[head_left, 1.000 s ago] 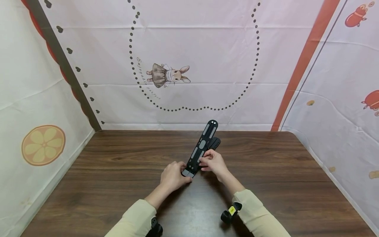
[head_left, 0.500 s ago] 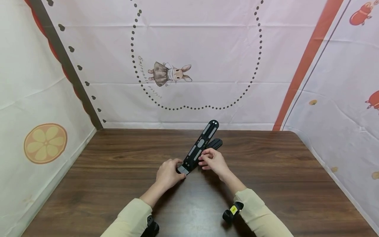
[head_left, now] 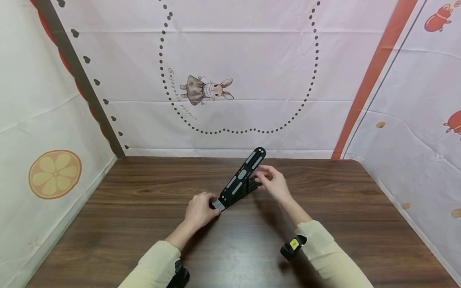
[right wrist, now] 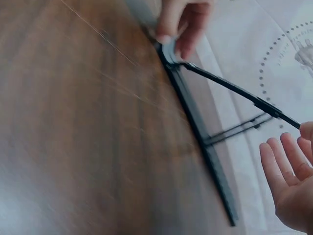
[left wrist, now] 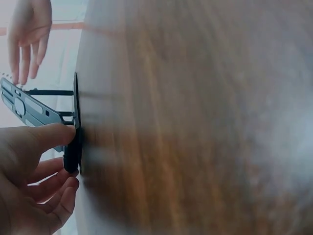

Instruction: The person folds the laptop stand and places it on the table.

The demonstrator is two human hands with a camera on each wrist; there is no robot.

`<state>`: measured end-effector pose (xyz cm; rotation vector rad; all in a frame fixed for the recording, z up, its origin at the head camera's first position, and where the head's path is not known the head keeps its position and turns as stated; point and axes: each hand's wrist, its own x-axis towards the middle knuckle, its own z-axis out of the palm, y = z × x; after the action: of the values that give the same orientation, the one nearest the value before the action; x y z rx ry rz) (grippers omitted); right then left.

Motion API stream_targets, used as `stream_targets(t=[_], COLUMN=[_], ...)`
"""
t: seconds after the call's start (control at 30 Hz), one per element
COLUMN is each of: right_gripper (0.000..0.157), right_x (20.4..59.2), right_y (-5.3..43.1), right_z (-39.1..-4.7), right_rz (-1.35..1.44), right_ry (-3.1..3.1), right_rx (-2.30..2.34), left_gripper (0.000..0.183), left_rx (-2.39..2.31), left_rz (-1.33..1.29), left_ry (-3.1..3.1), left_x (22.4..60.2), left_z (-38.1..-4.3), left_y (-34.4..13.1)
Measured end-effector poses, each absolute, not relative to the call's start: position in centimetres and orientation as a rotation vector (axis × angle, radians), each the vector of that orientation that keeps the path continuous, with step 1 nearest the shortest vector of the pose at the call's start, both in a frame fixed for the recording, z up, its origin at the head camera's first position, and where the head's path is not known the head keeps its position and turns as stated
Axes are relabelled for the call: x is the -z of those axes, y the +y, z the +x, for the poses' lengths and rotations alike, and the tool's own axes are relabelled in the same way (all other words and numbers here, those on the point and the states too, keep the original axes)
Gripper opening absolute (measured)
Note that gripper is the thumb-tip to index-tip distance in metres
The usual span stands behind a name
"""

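A left hand (head_left: 199, 208) pinches the near end of a black folding stand (head_left: 242, 174) on a desk (head_left: 360, 220) while the right hand (head_left: 273, 182), fingers loose, has moved toward the stand's raised end; whether it touches is unclear. The stand has opened wider, suggesting its strut (left wrist: 51, 92) now props it. The desk stretches to either side of the stand, its far edge just behind the raised end.
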<state>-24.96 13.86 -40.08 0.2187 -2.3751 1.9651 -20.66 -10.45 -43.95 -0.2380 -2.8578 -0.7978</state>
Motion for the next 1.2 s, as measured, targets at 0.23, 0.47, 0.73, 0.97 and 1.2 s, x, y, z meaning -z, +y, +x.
stream_targets(t=[0.23, 0.47, 0.73, 0.97, 1.2], right_gripper=[0.044, 0.047, 0.047, 0.043, 0.042], right_x=[38.0, 36.8, 34.5, 33.1, 32.9], right_y=[15.5, 16.7, 16.9, 16.7, 16.6], right_z=[-26.2, -27.0, -25.6, -24.7, -24.6], right_rz=[0.309, 0.446, 0.601, 0.635, 0.595], right_ry=[-2.47, -2.535, -2.605, -2.622, -2.634], right_rx=[-1.623, -1.445, -1.386, -1.365, -1.39], left_gripper=[0.037, 0.038, 0.037, 0.037, 0.037], left_rx=[0.794, 0.822, 0.84, 0.85, 0.763], left_rz=[-0.257, -0.302, -0.336, -0.32, -0.314], left_ry=[-2.86, -2.855, -2.881, -2.896, -2.899], left_x=[44.0, 43.9, 43.9, 43.8, 43.6], left_z=[-21.0, -21.2, -21.5, -21.6, -21.6], left_y=[-11.1, -11.6, -12.1, -12.4, -12.2])
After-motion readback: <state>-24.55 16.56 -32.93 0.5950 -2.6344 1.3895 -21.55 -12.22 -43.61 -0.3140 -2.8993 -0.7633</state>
